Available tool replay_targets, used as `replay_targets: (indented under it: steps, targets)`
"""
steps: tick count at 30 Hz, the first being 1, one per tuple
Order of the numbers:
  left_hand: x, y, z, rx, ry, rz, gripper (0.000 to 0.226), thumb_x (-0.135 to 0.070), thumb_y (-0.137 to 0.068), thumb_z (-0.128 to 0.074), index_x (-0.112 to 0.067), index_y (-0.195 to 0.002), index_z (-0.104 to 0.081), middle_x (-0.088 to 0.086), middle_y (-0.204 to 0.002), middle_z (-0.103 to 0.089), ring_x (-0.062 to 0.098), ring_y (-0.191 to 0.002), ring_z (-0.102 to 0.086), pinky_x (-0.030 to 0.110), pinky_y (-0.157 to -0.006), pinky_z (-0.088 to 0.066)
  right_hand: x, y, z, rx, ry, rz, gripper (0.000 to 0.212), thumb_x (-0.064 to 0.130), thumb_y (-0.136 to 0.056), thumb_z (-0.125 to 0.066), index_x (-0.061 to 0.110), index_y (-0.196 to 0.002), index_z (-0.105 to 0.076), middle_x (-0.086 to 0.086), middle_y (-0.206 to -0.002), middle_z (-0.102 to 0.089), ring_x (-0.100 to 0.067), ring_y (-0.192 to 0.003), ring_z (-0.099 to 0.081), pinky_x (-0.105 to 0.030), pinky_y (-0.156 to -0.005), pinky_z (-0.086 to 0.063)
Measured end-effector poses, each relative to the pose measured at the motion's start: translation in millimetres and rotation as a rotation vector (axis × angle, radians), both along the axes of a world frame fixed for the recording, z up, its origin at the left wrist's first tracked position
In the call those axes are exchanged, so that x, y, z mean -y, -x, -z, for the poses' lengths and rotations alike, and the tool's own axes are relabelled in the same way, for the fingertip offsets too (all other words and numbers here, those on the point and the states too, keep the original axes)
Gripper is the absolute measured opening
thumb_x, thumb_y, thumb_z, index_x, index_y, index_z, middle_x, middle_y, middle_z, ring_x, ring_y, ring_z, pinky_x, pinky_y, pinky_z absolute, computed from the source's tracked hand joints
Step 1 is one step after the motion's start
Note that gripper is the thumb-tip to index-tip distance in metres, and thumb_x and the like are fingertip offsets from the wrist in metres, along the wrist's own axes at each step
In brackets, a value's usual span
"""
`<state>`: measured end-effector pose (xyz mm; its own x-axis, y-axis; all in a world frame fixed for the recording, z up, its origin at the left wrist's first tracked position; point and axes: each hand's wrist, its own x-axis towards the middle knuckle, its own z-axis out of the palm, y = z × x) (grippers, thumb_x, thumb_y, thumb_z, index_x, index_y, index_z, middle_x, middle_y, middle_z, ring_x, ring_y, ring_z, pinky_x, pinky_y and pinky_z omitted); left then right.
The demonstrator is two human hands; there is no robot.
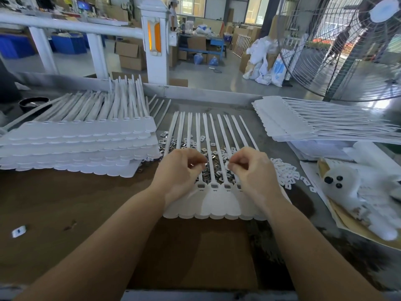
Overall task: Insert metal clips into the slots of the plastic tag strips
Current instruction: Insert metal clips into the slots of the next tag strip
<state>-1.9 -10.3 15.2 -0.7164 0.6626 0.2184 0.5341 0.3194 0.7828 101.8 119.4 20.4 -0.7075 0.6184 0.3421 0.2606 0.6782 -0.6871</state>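
Two strip stacks [78, 140] [314, 124] flank | fan [347, 46] right | clips [186, 144] beneath strips [217, 135]

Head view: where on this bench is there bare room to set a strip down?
Free: the brown bench surface before the left stack, bar one stray clip, and between the forearms. Crowded: clip pile under the working strip, right stack.

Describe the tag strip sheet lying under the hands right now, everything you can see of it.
The tag strip sheet is white, matte-looking plastic: joined flat tags with a scalloped near edge, each running into a long thin tail pointing away. It lies flat on the table, tails fanned over a pile of metal clips. Four visible slots near the tag necks hold something dark. The left hand and right hand rest on its sides.
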Motion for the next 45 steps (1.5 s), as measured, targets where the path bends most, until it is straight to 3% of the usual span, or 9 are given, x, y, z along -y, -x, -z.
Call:
replay_targets:
  steps: [4, 8, 14, 25, 29, 33, 36, 39, 45]
  targets:
    - [-4.0, -6.3, -1.1, 0.167, -0.1, 0.082, 0.018, -0.016, -0.087, -0.065, -0.022, -0.103, -0.07, -0.012, -0.094, -0.07, -0.002, -0.089, -0.064, 0.013, -0.083, -0.049, 15.0, 2.3, -3.0, -0.073, 0.212, -0.112, 0.007, 0.008, -0.083, -0.068, 0.013, -0.086, -0.065, -0.003, -0.084, -0.068, -0.013, -0.081, -0.064, -0.024, -0.075, -0.052]
    - [-0.6, -8.4, -3.5, 0.271, -0.189, 0.128, 0.015, -0.012, -0.083, -0.069, -0.018, -0.096, -0.073, -0.008, -0.085, -0.073, -0.003, -0.076, -0.065, 0.008, -0.066, -0.048, 20.0, 2.6, -3.4, -0.116, 0.302, -0.167, 0.008, 0.008, -0.083, -0.068, 0.009, -0.09, -0.066, -0.006, -0.084, -0.07, -0.013, -0.08, -0.066, -0.019, -0.072, -0.053]
    - [5.9, -5.2, -2.0, 0.379, -0.197, 0.062, 0.013, -0.012, -0.084, -0.069, -0.015, -0.097, -0.071, 0.002, -0.077, -0.071, -0.005, -0.055, -0.058, 0.01, -0.054, -0.046, 20.4, 3.1, -0.8, -0.137, 0.263, -0.166, 0.009, 0.005, -0.084, -0.066, 0.009, -0.091, -0.068, 0.0, -0.083, -0.069, -0.007, -0.08, -0.065, -0.015, -0.072, -0.052]
    - [5.4, -6.6, -2.2, 0.391, -0.162, 0.053, 0.017, -0.011, -0.079, -0.073, -0.011, -0.092, -0.062, 0.01, -0.08, -0.071, 0.013, -0.067, -0.063, 0.016, -0.06, -0.048, 21.4, 4.2, 0.2, -0.124, 0.29, -0.212, 0.013, 0.005, -0.082, -0.067, 0.017, -0.078, -0.069, -0.001, -0.072, -0.068, -0.004, -0.064, -0.061, -0.01, -0.058, -0.046]
    - [4.3, -8.0, -3.3, 0.384, -0.156, 0.05, 0.013, -0.008, -0.08, -0.072, -0.011, -0.089, -0.063, 0.009, -0.075, -0.069, 0.003, -0.055, -0.058, 0.012, -0.054, -0.045, 18.9, 3.1, 0.7, -0.121, 0.282, -0.216, 0.016, 0.004, -0.084, -0.064, 0.018, -0.077, -0.067, 0.0, -0.072, -0.068, -0.008, -0.067, -0.063, -0.011, -0.06, -0.048]
    - [4.0, -6.7, -5.4, 0.339, -0.156, -0.009, 0.011, -0.009, -0.084, -0.067, -0.02, -0.083, -0.066, 0.001, -0.077, -0.067, 0.002, -0.06, -0.059, 0.019, -0.058, -0.05, 9.4, 1.6, 0.9, -0.109, 0.26, -0.156, 0.015, 0.003, -0.087, -0.061, 0.015, -0.083, -0.069, 0.004, -0.075, -0.07, -0.002, -0.07, -0.065, -0.01, -0.067, -0.049]
    - [6.4, 0.7, -7.6, 0.253, -0.146, -0.122, 0.016, -0.009, -0.088, -0.06, -0.024, -0.084, -0.067, -0.007, -0.076, -0.063, 0.002, -0.06, -0.055, 0.016, -0.054, -0.042, -5.7, -0.7, 1.4, -0.049, 0.105, 0.038, 0.013, 0.007, -0.087, -0.061, 0.015, -0.09, -0.071, 0.001, -0.085, -0.07, -0.012, -0.082, -0.065, -0.024, -0.081, -0.052]
    - [13.3, 8.8, -7.3, 0.048, 0.022, -0.243, 0.02, -0.01, -0.089, -0.054, -0.025, -0.087, -0.066, -0.012, -0.072, -0.061, 0.005, -0.057, -0.055, 0.017, -0.05, -0.04, -18.1, -4.3, 0.7, 0.081, -0.045, 0.171, 0.015, 0.01, -0.089, -0.059, 0.015, -0.097, -0.071, -0.003, -0.098, -0.07, -0.019, -0.091, -0.063, -0.033, -0.086, -0.051]
    - [30.8, 21.7, -10.4, -0.189, 0.303, -0.355, 0.018, -0.005, -0.079, -0.055, -0.014, -0.082, -0.071, 0.003, -0.077, -0.067, 0.02, -0.069, -0.061, 0.026, -0.063, -0.046, -26.4, -6.6, 0.6, 0.288, -0.142, 0.158, 0.022, 0.011, -0.092, -0.053, 0.017, -0.106, -0.069, -0.004, -0.107, -0.068, -0.02, -0.097, -0.06, -0.033, -0.087, -0.049]
